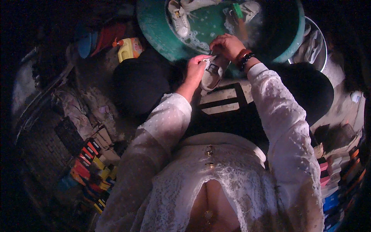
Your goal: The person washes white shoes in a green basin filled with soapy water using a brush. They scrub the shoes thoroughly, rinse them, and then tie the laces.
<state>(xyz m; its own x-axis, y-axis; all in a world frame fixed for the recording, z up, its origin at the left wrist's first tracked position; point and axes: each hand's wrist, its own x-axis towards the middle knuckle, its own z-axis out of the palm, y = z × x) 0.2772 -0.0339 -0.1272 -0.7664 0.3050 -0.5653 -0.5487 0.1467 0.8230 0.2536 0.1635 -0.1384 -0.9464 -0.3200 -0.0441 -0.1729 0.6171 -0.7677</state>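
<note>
Between my hands is a light-coloured shoe (212, 74), tilted at the near rim of a large green tub (162, 43). My left hand (197, 69) grips the shoe's left side, by a pale lace or flap. My right hand (228, 46) is at the shoe's upper end, its fingertips pinched together; what they pinch is too small to tell. In the tub, a white sneaker (180, 20) lies at the left among suds. Another pale shoe (250, 11) lies at the right, beside a brush with green bristles (237, 11). Part of a further white shoe (200, 3) shows at the top edge.
A yellow jug with an orange spray top (126, 50) stands left of the tub. To the right is a round, clear-looking basin (314, 43) with pale things inside. Small coloured boxes (82, 168) lie at lower left, others (330, 174) at lower right. Much of the surroundings is dark.
</note>
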